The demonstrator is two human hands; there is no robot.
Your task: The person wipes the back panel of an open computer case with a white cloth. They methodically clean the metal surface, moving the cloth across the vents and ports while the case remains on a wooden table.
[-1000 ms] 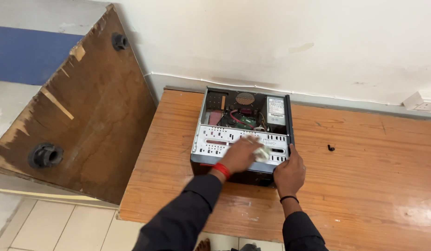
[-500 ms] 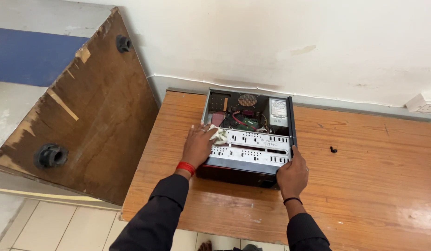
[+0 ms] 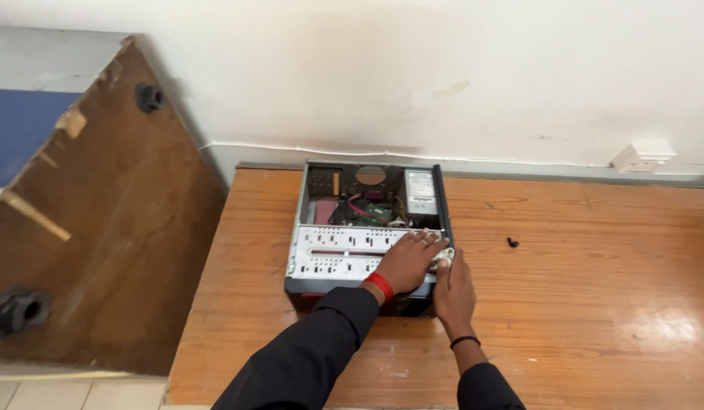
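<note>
An open computer case (image 3: pixel 310 285) lies flat on a wooden table (image 3: pixel 595 304), with its wiring and power supply (image 3: pixel 420 191) exposed at the back. My left hand (image 3: pixel 407 260), a red bangle at its wrist, presses flat on the perforated metal drive cage (image 3: pixel 329 254) near its right end. A small pale cloth (image 3: pixel 445 254) sits under its fingertips. My right hand (image 3: pixel 454 292) grips the front right corner of the case, with its fingertips next to the cloth.
A small black screw (image 3: pixel 511 243) lies on the table to the right of the case. A brown wooden board (image 3: pixel 101 228) with black round fittings (image 3: pixel 22 310) leans at the left. A white wall box (image 3: pixel 642 156) and a cable run along the wall behind.
My left hand has swept with the cloth from the left end of the drive cage back to its right end. My right hand has stayed on the front right corner.
</note>
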